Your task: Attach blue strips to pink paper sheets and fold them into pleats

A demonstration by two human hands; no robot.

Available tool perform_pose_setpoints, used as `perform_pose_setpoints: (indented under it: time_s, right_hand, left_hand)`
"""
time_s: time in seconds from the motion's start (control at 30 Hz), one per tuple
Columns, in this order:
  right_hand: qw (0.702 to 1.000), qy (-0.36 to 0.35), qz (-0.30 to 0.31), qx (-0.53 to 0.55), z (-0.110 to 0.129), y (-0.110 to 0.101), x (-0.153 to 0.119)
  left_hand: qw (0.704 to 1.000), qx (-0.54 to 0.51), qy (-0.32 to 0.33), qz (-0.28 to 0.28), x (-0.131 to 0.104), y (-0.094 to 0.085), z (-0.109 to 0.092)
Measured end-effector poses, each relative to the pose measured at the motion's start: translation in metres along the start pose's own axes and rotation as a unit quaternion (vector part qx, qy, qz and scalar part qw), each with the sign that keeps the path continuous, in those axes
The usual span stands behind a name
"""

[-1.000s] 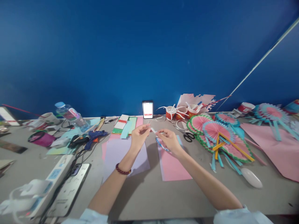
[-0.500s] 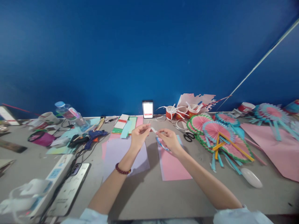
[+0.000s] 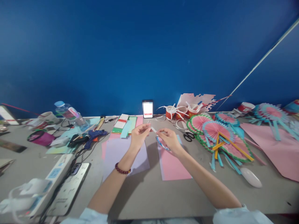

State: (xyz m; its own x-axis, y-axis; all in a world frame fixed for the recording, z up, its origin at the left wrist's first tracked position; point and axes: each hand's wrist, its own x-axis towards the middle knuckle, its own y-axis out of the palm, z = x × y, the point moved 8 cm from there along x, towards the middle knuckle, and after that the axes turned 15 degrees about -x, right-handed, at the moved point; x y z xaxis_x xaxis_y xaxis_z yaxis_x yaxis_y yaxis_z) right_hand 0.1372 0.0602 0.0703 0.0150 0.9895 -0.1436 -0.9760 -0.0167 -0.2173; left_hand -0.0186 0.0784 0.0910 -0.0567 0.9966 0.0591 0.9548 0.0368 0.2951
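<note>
- The left hand (image 3: 139, 136) was raised over the table (image 3: 149, 200), thumb and fingers drawn nearly together at the upper-left end of a narrow white strip (image 3: 153, 129). Whether these fingertips pinched the strip or only met it could not be determined.
- The right hand (image 3: 168, 140) was closed at thumb and forefinger on the lower-right end of the same strip.
- The white strip was located between the two sets of fingertips, slanting down toward the right hand.
- A blue-and-white band (image 3: 159, 142) curved below the right hand's fingers; its means of support was hidden by the hand.
- A beaded bracelet (image 3: 122, 169) encircled the left wrist.
- A lilac sheet (image 3: 127, 155) lay on the table below the left hand. A pink sheet (image 3: 174, 166) lay below the right hand.
- A phone (image 3: 148, 109) stood upright beyond the hands, near the blue wall (image 3: 144, 56).
- Black-handled scissors (image 3: 188, 137) lay to the right of the right hand, just beside a pile of pleated paper fans (image 3: 217, 130).
- A blue glue gun (image 3: 94, 137) lay to the left of the lilac sheet, well apart from the hands.
</note>
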Motion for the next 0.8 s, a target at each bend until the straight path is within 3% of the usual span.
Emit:
perform_pose_setpoints:
  time_s: [0.57,0.8]
  right_hand:
    - [1.000,-0.005,0.005,-0.002,-0.0017,0.0004,0.0016]
    - [1.000,0.001,0.014,0.002,-0.0012,0.0037,-0.0007]
  left_hand:
    - [0.999,-0.026,0.001,0.023,0.0002,0.0027,0.0012]
    - [1.000,-0.016,-0.001,-0.002,0.0003,0.0001,0.0053]
